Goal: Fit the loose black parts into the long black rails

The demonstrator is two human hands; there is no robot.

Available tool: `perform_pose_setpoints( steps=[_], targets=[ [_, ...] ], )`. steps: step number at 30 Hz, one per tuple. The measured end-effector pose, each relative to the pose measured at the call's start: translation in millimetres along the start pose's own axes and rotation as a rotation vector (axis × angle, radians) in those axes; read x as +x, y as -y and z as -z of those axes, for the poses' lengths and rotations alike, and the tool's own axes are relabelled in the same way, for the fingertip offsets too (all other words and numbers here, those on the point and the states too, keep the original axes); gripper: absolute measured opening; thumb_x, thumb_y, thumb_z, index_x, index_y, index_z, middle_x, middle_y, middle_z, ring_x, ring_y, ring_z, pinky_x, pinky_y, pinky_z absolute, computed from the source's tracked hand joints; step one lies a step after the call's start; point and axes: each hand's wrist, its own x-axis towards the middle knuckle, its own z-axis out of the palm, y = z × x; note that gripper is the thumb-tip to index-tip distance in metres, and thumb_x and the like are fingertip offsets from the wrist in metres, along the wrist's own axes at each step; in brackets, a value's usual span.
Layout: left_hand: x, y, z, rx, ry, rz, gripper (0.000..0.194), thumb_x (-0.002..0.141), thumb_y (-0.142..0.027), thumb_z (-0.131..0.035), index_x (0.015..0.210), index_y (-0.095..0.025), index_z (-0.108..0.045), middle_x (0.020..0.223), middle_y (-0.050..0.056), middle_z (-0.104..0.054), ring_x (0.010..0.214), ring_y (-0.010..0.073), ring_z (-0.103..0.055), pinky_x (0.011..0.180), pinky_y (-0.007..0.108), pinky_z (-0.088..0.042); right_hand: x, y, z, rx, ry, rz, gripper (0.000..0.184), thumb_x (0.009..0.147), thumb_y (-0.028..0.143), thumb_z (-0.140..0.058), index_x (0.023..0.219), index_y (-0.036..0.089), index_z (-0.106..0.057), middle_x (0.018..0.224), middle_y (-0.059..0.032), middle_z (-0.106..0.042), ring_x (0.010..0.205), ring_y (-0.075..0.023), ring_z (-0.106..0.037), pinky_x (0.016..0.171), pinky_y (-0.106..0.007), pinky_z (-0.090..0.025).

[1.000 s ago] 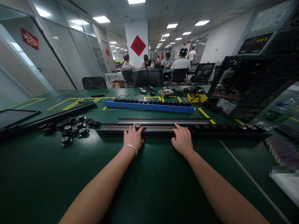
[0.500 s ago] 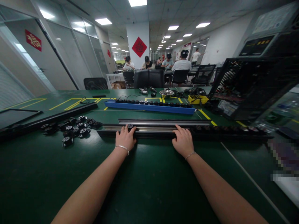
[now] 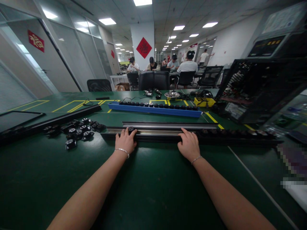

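Note:
A long black rail [image 3: 155, 138] with a shiny metal channel lies crosswise on the table before me. At its left part, my left hand [image 3: 125, 141] is closed around a small black part [image 3: 130, 129] sitting in the channel; fingertips partly hide it. My right hand [image 3: 189, 145] grips the rail farther right, thumb on the near side and fingers over the top. Rightward of that hand, a row of similar black parts [image 3: 230, 132] sits in the channel. A second, thinner metal-faced rail [image 3: 168, 125] lies just behind.
Loose black parts [image 3: 80, 130] are heaped at the left, near another black rail [image 3: 72, 114]. Farther back lie a blue rail [image 3: 153, 109] filled with black parts, a metal bowl [image 3: 171, 95] and a yellow box [image 3: 204, 102]. An open computer case [image 3: 261, 86] stands at right.
My left hand has slid a little to the left along the rail together with the small black part. My right hand keeps its place on the rail.

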Motion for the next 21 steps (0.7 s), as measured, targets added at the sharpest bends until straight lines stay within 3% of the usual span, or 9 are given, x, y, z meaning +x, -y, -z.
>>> perform_pose_setpoints(
  steps=[21],
  targets=[
    [3.6, 54.4, -3.3, 0.029, 0.092, 0.125, 0.062, 0.079, -0.039, -0.05, 0.139, -0.033, -0.035, 0.146, 0.013, -0.036, 0.133, 0.032, -0.032, 0.1, 0.052, -0.034, 0.4, -1.5, -2.2, -0.011, -0.007, 0.004, 0.031, 0.069, 0.013, -0.047, 0.095, 0.017, -0.063, 0.13, -0.0105, -0.054, 0.11, -0.0244, -0.051, 0.103, -0.044, -0.029]
  ],
)
